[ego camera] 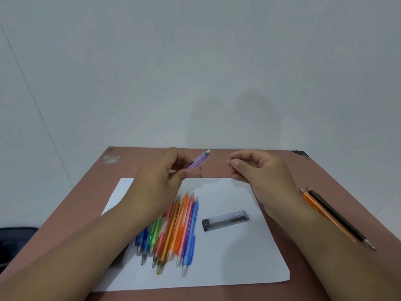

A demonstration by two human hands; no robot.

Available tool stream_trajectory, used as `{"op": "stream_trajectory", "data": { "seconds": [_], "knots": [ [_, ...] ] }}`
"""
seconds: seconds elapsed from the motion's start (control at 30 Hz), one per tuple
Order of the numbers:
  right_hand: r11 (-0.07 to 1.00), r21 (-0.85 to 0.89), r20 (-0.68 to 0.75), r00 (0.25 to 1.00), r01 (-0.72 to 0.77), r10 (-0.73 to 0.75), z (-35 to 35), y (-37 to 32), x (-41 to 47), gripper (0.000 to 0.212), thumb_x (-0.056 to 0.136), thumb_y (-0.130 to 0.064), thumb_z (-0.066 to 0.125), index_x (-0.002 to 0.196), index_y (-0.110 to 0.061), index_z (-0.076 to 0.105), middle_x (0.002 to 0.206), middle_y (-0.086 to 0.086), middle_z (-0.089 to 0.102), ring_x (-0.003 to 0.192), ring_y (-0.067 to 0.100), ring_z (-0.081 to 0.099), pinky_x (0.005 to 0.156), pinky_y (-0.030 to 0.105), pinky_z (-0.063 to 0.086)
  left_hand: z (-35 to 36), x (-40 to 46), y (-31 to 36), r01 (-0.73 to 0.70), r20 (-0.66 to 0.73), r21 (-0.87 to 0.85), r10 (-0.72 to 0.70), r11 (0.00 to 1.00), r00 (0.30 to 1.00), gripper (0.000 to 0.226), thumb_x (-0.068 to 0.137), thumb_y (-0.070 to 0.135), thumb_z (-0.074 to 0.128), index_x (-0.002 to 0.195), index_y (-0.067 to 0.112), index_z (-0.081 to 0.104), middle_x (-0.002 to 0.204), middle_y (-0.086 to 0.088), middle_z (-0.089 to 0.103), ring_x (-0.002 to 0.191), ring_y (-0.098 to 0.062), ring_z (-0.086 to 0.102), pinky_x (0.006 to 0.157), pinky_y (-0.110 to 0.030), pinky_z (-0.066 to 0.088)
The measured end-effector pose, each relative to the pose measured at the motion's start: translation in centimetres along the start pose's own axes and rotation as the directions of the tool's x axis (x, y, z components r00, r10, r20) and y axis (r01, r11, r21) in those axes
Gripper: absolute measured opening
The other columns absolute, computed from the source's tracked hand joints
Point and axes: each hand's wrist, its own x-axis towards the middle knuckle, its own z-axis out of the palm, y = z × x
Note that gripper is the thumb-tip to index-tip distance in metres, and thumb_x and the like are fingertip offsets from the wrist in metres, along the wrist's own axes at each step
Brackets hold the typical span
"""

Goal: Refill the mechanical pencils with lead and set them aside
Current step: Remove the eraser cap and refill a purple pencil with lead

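Nearest, a white sheet (227, 257) lies on a brown table (325, 181). On it sits a bunch of coloured pencils (173, 231), with a grey lead case (225, 220) just beside them. Two more pencils (334, 216) lie off the sheet to the right. Farther back, the left hand (158, 181) grips a purple pencil (199, 161) above the table, tilted. The right hand (258, 168) is near it with fingertips pinched together; what they hold is too small to tell.
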Motion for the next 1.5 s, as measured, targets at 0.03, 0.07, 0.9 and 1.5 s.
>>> {"op": "stream_trajectory", "data": {
  "seconds": [0.03,0.07,0.9,1.5],
  "knots": [
    [1.000,0.015,0.008,1.000,0.006,-0.006,0.1,-0.2,-0.2,0.014,0.093,-0.006,0.070,0.092,-0.017,0.078,0.087,0.001,0.078,0.078,0.013,0.074,0.078,0.024,0.059,0.0,0.0,0.0,-0.001,0.001,0.005,0.001,1.000,1.000,0.015,0.096,0.025,0.062,0.095,0.039,0.059,0.093,0.023,0.064,0.093,0.005,0.059,0.073,-0.009,0.045],
    [1.000,0.024,0.016,1.000,0.012,-0.012,0.2,-0.3,-0.4,0.015,0.093,-0.005,0.069,0.093,-0.017,0.078,0.088,0.001,0.078,0.080,0.013,0.074,0.079,0.024,0.059,0.0,0.1,0.0,-0.002,0.001,0.006,0.002,1.000,1.000,0.016,0.096,0.026,0.061,0.094,0.041,0.058,0.092,0.024,0.063,0.093,0.005,0.058,0.072,-0.008,0.044],
    [0.973,0.231,0.093,0.995,0.019,-0.042,1.0,-1.8,-2.2,0.014,0.088,-0.001,0.070,0.100,-0.007,0.076,0.093,0.010,0.079,0.090,0.024,0.077,0.079,0.028,0.061,0.1,0.1,0.0,-0.078,0.037,0.086,0.075,0.993,0.997,0.015,0.094,0.025,0.065,0.096,0.040,0.061,0.094,0.022,0.063,0.093,0.004,0.059,0.076,-0.013,0.048],
    [0.964,0.258,0.146,0.989,-0.068,0.030,1.0,-1.9,-2.1,0.011,0.092,-0.010,0.067,0.099,-0.006,0.074,0.094,0.011,0.078,0.090,0.024,0.076,0.090,0.041,0.060,0.0,-0.7,1.2,-0.014,0.091,-0.009,0.015,1.000,0.996,0.022,0.092,0.026,0.066,0.093,0.048,0.064,0.092,0.025,0.066,0.090,0.002,0.062,0.074,-0.006,0.046]
  ]
}}
